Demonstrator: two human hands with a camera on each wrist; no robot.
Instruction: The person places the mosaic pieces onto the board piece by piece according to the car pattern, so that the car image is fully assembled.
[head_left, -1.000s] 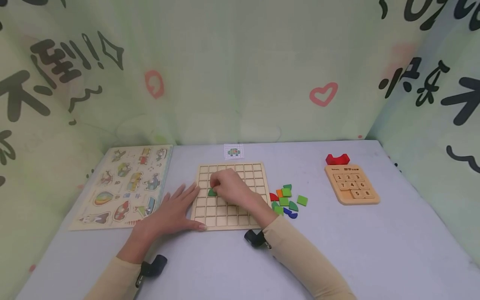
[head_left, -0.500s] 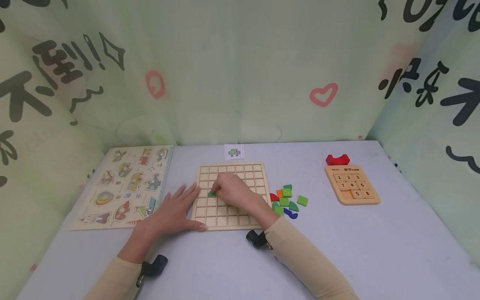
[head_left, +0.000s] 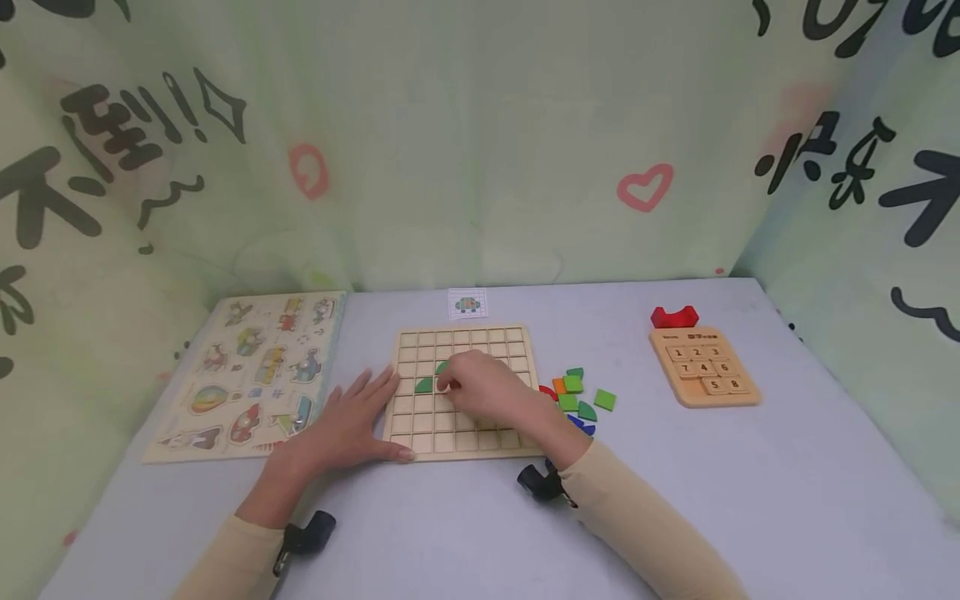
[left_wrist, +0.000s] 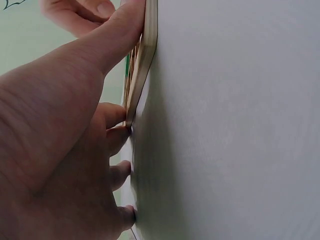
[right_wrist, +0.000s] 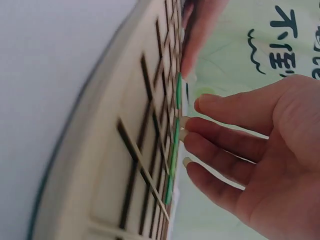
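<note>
On the wooden grid board (head_left: 461, 392), a green quarter-round piece (head_left: 424, 385) lies flat.

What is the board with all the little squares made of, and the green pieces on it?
The grid board looks like pale, unpainted wood: light tan, with thin raised ribs. The green pieces seem to be wood too, painted a flat matte green, though plastic is possible.

Soft, even, diffuse lighting throughout; faint shadows only beneath the hands on the desk (head_left: 750, 500). No glare. Head view sharp, mildly bowed at the edges. Both wrist views tilted sideways, with near skin and board edge (left_wrist: 149, 45) blurred.
</note>
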